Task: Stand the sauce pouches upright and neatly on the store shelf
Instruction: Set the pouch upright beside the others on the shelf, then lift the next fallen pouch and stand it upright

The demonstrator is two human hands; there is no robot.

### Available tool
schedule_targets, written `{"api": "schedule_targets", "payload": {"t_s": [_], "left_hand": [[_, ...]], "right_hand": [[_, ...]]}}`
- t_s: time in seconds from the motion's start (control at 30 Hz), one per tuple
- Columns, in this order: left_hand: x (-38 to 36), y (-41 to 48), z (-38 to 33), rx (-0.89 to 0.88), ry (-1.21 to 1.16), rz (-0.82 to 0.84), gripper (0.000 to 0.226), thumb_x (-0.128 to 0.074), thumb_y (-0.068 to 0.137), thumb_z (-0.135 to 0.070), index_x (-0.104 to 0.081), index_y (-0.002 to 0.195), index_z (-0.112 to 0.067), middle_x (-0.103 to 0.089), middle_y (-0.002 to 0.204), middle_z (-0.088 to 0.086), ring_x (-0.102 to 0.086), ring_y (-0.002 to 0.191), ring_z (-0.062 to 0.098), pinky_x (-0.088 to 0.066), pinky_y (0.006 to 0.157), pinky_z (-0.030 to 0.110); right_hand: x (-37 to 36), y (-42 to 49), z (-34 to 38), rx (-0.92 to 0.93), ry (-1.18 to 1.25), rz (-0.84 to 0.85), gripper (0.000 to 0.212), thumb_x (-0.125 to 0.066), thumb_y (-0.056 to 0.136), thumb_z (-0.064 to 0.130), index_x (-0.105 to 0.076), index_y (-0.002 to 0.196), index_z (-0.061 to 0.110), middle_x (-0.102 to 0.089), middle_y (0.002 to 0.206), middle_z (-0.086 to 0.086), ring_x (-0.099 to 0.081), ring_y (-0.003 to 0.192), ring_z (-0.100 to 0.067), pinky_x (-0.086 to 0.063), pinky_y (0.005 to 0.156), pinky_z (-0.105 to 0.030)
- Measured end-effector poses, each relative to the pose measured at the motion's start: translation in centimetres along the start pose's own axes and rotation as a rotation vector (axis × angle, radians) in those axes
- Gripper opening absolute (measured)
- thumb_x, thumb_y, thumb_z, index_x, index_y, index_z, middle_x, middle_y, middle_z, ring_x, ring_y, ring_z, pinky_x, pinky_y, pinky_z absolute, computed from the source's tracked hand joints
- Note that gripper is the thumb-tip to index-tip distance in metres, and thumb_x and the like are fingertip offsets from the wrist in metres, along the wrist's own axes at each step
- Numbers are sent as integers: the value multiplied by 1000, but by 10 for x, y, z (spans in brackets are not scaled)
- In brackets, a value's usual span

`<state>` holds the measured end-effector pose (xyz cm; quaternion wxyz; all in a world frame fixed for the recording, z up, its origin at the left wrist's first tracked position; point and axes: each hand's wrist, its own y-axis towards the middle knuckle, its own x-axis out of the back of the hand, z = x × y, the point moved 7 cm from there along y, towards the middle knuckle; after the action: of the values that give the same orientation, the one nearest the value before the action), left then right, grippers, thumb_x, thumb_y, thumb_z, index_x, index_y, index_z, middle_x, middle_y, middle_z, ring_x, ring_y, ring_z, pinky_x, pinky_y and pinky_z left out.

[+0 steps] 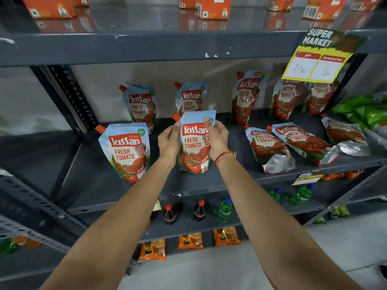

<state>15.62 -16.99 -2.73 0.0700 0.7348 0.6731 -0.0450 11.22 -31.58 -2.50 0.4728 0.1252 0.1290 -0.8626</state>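
A ketchup pouch (193,143) is held upright at the centre of the frame, its base resting on the grey shelf (94,185). It is gripped at its upper edges: the left hand (168,141) is closed on the left side below the red spout (176,117), and the right hand (216,139) is closed on the right side, thumb across the front. The pouch is judged soft, flexible and bottom-heavy, with a smooth film likely to slip. A hold at both upper side seams is advised. Three fallen pouches (269,148) lie at centre right; an upright pouch (125,151) stands just left.
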Motion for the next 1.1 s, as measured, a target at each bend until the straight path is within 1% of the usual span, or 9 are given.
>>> {"api": "schedule_targets", "payload": {"t_s": [0.13, 0.3, 0.43, 0.53, 0.63, 0.77, 0.93, 1.03, 1.1], "left_hand": [[7, -7, -3, -99, 35, -15, 31, -47, 96, -23, -64, 105, 1, -66, 85, -3, -63, 75, 0, -51, 67, 12], [3, -7, -6, -82, -5, -21, 20, -44, 97, -21, -61, 96, -11, -64, 85, -5, -64, 69, -9, -49, 62, 8], [6, -5, -8, -98, 38, -42, 23, -41, 98, -18, -56, 107, -3, -61, 86, -6, -62, 68, -13, -48, 61, 5], [8, -8, -5, -88, 87, -103, 31, -42, 98, -19, -53, 117, 3, -64, 99, 1, -62, 85, -1, -48, 67, 6], [11, -20, -10, -184, 162, -333, 40, -49, 93, -25, -46, 126, -2, -56, 125, 13, -54, 115, 22, -46, 92, 23], [-26, -62, -32, -414, 608, -615, 58, -53, 88, -26, -34, 137, -3, -35, 143, 21, -36, 131, 35, -31, 104, 42], [-143, -72, -22, -620, 838, -232, 55, -52, 88, -25, -36, 137, -4, -32, 145, 24, -34, 133, 36, -31, 109, 44], [-185, -63, 7, -418, 786, 1, 49, -51, 91, -23, -38, 136, -8, -33, 143, 18, -39, 130, 32, -36, 106, 43], [-216, -59, 37, -175, 777, 113, 50, -50, 93, -26, -35, 138, -10, -31, 145, 15, -40, 129, 31, -36, 105, 39]], "right_hand": [[0, -3, 11, 73, 7, 23, 10, -63, 88, 21, -57, 86, 13, -68, 78, -2, -69, 59, -4, -55, 54, -20], [-4, -5, 15, 109, 16, 94, 8, -62, 88, 21, -57, 88, 14, -69, 85, -2, -70, 69, -6, -56, 59, -21], [-6, 2, 23, 132, -20, 121, 8, -63, 88, 16, -57, 83, 15, -67, 81, -3, -67, 69, -5, -53, 57, -16], [-4, 6, 28, 137, -101, 187, 8, -64, 87, 14, -56, 88, 11, -66, 82, -2, -65, 73, -8, -52, 57, -13], [6, 8, 42, 173, -140, 227, 13, -65, 85, 10, -57, 95, 7, -64, 82, 1, -62, 76, -3, -49, 61, -5], [55, 22, 63, 216, -217, 135, 9, -67, 84, 13, -63, 89, 7, -63, 79, 3, -59, 76, -2, -47, 68, -6], [167, 64, 85, 188, -697, -74, 25, -66, 84, 21, -67, 95, -1, -69, 92, -14, -64, 93, -26, -50, 90, -39], [215, 72, 72, 49, -1191, -82, 37, -57, 89, 29, -60, 114, 3, -65, 114, -16, -59, 108, -32, -47, 94, -38], [242, 75, 59, -36, -1288, -79, 41, -55, 87, 32, -56, 118, 4, -60, 121, -18, -55, 111, -35, -47, 94, -41]]}}
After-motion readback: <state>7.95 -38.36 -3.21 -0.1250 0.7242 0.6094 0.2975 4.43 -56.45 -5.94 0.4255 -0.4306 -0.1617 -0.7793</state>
